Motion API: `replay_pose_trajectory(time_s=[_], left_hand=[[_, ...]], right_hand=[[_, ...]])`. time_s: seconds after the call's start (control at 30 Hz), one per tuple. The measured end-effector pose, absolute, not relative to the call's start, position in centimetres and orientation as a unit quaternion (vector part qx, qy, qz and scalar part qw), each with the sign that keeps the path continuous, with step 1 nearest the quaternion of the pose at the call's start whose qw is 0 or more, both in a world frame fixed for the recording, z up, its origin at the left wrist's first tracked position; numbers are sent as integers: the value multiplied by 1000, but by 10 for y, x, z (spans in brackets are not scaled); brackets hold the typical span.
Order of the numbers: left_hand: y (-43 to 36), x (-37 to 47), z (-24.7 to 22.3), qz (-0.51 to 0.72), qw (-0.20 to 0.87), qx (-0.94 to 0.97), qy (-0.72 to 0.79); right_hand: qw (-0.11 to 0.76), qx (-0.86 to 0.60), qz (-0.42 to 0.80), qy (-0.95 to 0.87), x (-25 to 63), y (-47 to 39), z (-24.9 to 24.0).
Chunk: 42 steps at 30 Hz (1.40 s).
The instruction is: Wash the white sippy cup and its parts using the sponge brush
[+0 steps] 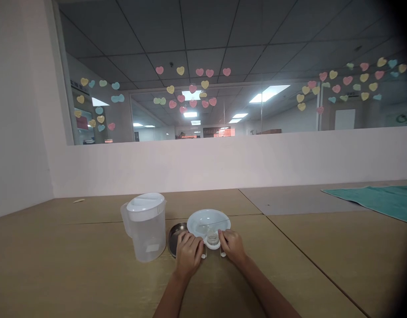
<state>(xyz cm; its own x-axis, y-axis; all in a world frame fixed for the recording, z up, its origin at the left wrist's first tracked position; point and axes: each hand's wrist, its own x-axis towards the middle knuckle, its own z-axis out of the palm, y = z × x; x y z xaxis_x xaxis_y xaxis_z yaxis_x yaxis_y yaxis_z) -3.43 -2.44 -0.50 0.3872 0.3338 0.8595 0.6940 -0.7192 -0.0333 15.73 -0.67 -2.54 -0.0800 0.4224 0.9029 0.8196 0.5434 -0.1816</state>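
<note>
Between my hands is a small clear glass jar, its round mouth facing up. A white ring-shaped holder goes around it, with short white-ended parts showing below on both sides. My left hand is closed at the holder's left side, and my right hand is closed at its right side. The fingertips are partly hidden. Just behind stands a white bowl with something clear in it that I cannot make out. A round dark metal dish sits left of the bowl, partly covered by my left hand.
A translucent plastic pitcher with a white lid stands to the left. A teal cloth lies at the far right of the wooden table. Behind rises a white wall under a window with heart-shaped notes.
</note>
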Motion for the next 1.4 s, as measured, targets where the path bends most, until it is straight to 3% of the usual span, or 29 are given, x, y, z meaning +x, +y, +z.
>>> replay_pose_trajectory(time_s=[0.2,0.37,0.5,0.67,0.83,1.07,1.27,1.4], left_hand=[[-27,-34,-3,-451,197,-807,-326],[-26,-35,-2,-464,178,-793,-354],[-22,-36,-4,-476,142,-781,-378],[-3,-36,0,-503,36,-747,-433],[25,-32,20,-367,-56,-807,-459],[55,-21,34,-226,-104,-858,-449],[69,-10,36,-122,-137,-876,-445],[76,-3,39,-76,-148,-882,-442]], right_hand=[[528,-446,-120,-713,159,-10,-24],[621,-488,20,-613,162,-8,-22],[664,-558,60,-495,172,-1,-19],[625,-588,111,-501,189,21,-31],[568,-561,111,-592,190,43,-46],[505,-611,26,-609,187,32,-35],[399,-745,87,-528,198,24,-24],[339,-753,101,-555,198,22,-26]])
